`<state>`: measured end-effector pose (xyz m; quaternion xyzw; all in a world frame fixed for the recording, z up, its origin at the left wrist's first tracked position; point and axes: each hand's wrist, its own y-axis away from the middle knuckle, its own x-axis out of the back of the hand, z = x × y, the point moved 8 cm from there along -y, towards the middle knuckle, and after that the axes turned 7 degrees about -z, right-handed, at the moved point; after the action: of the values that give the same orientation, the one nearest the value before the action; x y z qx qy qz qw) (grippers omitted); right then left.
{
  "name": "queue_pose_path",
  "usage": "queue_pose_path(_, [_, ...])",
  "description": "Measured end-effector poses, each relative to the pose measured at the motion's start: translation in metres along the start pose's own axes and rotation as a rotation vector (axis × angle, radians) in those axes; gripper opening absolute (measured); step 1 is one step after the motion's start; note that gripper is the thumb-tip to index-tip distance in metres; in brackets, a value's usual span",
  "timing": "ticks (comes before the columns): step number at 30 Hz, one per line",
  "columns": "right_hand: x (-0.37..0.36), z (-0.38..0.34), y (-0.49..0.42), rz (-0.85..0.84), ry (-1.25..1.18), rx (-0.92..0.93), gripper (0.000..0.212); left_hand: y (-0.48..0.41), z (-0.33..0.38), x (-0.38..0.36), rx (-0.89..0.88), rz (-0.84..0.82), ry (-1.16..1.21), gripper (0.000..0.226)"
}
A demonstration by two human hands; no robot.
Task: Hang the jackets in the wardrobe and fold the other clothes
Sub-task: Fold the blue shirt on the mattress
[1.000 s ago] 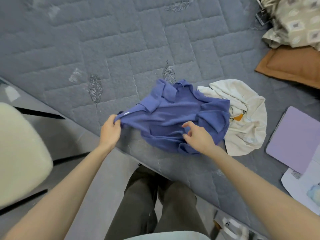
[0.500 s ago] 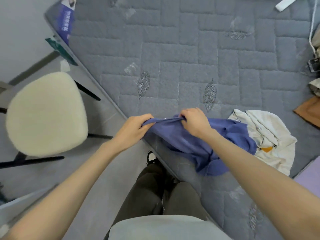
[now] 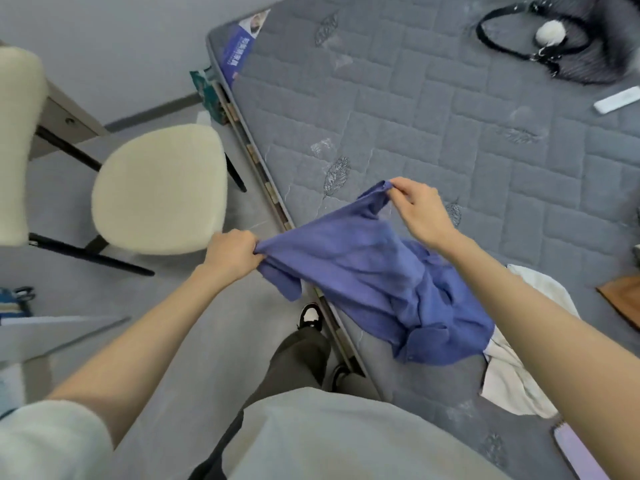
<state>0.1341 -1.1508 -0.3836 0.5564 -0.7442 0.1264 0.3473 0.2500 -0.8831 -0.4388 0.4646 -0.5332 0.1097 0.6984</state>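
- A grey quilted mattress (image 3: 450, 133) takes up the right of the room. Its near edge runs from twelve o'clock down towards five, with bare grey floor (image 3: 194, 306) to the left of it.
- A cream padded chair (image 3: 159, 188) on black legs stands on the floor at nine o'clock, close to the mattress edge.
- Far up the mattress at one o'clock lies a black bag (image 3: 571, 46) with a white pompom. Just below it is a white strip (image 3: 616, 100), too blurred to name.
- A brown cushion (image 3: 623, 299) shows at three o'clock.
- A cream garment (image 3: 512, 368) is crumpled on the mattress at four o'clock.
- The blue shirt (image 3: 363, 265) is stretched between both hands across the mattress edge. Its lower end is bunched on the mattress and overlaps the cream garment.
- The left hand (image 3: 232, 251) is out over the floor at the shirt's nine o'clock end, its fingers (image 3: 251, 245) curled tight round a gathered corner.
- The right hand (image 3: 419, 211) is above the mattress at the shirt's twelve o'clock end. Its thumb and fingers (image 3: 398, 188) pinch the other corner, which is lifted.
- A black-and-white shoe (image 3: 310, 315) stands on the floor against the bed, directly below the shirt.
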Motion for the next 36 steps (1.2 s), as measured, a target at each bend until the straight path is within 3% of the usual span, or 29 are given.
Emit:
queue_pose_path(4, [0.009,-0.044,0.019,0.083,-0.001,0.157,0.023,0.044,-0.014,0.007,0.119,0.111,-0.006,0.017])
queue_pose_path(8, [0.020,-0.084,0.043,0.122,-0.019,0.291,0.020,0.094,-0.028,0.023,0.259,0.223,0.028,0.037])
queue_pose_path(14, [0.028,-0.147,0.065,0.184,0.099,0.317,0.022,0.165,-0.073,0.062,0.373,0.395,0.165,0.026])
queue_pose_path(16, [0.034,-0.167,0.068,0.237,0.093,0.295,0.022,0.183,-0.098,0.074,0.400,0.509,0.327,0.020])
queue_pose_path(18, [0.036,-0.183,0.065,0.255,0.044,0.252,0.021,0.195,-0.126,0.081,0.385,0.585,0.699,0.011])
queue_pose_path(20, [0.032,-0.197,0.060,0.232,0.054,0.219,0.022,0.197,-0.148,0.082,0.337,0.593,1.038,0.021])
queue_pose_path(22, [0.021,-0.209,0.052,0.185,0.104,0.188,0.025,0.202,-0.166,0.088,0.298,0.632,1.141,0.022])
queue_pose_path(25, [0.002,-0.226,0.037,0.052,0.113,0.168,0.037,0.217,-0.191,0.105,0.213,0.747,1.053,0.010])
queue_pose_path(27, [-0.010,-0.239,0.028,-0.033,0.254,0.185,0.051,0.221,-0.209,0.121,0.138,0.781,0.861,0.015])
queue_pose_path(30, [-0.028,-0.252,0.017,-0.100,0.502,0.180,0.063,0.214,-0.235,0.132,0.096,0.656,0.516,0.030])
queue_pose_path(33, [-0.040,-0.254,0.007,-0.112,0.619,0.094,0.049,0.206,-0.259,0.134,0.166,0.574,0.301,0.046])
queue_pose_path(36, [-0.045,-0.255,-0.001,-0.077,0.700,-0.008,0.021,0.197,-0.277,0.134,0.223,0.547,0.401,0.053])
